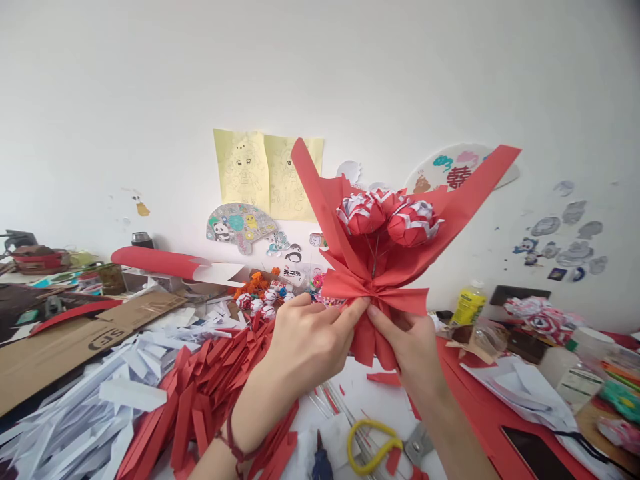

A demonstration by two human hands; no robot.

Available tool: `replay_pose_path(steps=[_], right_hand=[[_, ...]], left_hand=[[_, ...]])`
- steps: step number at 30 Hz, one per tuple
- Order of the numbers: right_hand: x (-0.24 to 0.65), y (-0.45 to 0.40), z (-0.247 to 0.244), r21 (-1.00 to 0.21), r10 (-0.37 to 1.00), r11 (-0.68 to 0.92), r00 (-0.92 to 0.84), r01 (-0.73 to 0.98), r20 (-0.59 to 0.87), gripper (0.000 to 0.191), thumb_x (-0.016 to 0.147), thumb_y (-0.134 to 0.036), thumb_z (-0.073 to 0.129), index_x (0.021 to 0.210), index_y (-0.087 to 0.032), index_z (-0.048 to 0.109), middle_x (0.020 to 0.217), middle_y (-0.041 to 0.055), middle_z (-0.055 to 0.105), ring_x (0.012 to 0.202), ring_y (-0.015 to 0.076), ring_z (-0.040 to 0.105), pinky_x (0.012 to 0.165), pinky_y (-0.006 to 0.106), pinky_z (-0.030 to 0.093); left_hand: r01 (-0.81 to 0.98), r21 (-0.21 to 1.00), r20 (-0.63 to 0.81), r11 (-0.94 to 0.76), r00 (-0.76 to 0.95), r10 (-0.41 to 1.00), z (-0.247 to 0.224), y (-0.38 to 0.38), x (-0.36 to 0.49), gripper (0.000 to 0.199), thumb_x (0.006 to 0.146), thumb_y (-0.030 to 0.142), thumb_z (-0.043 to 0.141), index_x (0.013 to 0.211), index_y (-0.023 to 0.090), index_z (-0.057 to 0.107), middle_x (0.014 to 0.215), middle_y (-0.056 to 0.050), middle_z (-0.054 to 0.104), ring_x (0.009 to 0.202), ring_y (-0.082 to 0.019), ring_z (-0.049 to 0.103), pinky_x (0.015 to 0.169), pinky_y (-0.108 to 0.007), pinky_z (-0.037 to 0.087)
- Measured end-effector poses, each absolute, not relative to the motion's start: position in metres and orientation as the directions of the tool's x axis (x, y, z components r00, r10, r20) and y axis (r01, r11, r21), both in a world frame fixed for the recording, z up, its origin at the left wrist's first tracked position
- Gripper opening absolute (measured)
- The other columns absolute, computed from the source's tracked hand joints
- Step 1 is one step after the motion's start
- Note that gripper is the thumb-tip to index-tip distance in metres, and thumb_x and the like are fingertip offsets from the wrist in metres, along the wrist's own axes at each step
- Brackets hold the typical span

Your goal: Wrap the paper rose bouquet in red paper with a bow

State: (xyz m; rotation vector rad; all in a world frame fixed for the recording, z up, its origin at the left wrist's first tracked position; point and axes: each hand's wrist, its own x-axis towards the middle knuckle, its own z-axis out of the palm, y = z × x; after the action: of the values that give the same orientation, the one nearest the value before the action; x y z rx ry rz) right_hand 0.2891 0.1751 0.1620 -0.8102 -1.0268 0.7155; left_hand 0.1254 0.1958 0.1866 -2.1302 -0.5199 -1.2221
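Observation:
A bouquet wrapped in red paper (400, 267) stands upright in front of the wall. Inside its flared wrap are red and white folded paper flowers (413, 223) on thin stems. My left hand (313, 337) pinches the gathered waist of the wrap from the left, its index finger pressed on the paper. From the right, my right hand (413, 340) grips the same gathered part, thumb close to the left fingertip. Below the hands lie yellow-handled scissors (373, 443) and a dark blue pointed tool (321, 460).
Piles of folded white strips (95, 387) and red strips (200, 400) cover the left. Behind them are cardboard (135, 310) and a red roll (155, 261). A yellow bottle (469, 303) and black phone (537, 453) are on the right.

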Motion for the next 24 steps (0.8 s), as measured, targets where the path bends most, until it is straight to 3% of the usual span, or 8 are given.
replay_pose_path(steps=[12, 24], right_hand=[[0.2896, 0.1739, 0.1628, -0.846, 0.813, 0.526, 0.346, -0.088, 0.469, 0.031, 0.073, -0.037, 0.083, 0.096, -0.019, 0.073, 0.1, 0.0071, 0.078, 0.098, 0.0289, 0.073, 0.084, 0.038, 0.063], [0.288, 0.1743, 0.1625, -0.861, 0.832, 0.487, 0.378, -0.145, 0.407, 0.038, 0.067, -0.037, 0.087, 0.096, -0.017, 0.073, 0.101, 0.0101, 0.078, 0.099, 0.0309, 0.073, 0.085, 0.041, 0.063]], left_hand=[[0.612, -0.33, 0.838, -0.719, 0.54, 0.076, 0.1861, 0.1957, 0.126, 0.035, 0.09, 0.012, 0.049, 0.117, 0.017, 0.07, 0.05, 0.006, 0.059, 0.04, -0.012, 0.048, 0.05, -0.031, 0.03], [0.603, -0.341, 0.858, -0.721, 0.513, 0.023, 0.1875, 0.1948, 0.1231, 0.032, 0.088, 0.01, 0.052, 0.112, 0.016, 0.071, 0.051, 0.006, 0.06, 0.04, -0.011, 0.048, 0.049, -0.031, 0.029]])
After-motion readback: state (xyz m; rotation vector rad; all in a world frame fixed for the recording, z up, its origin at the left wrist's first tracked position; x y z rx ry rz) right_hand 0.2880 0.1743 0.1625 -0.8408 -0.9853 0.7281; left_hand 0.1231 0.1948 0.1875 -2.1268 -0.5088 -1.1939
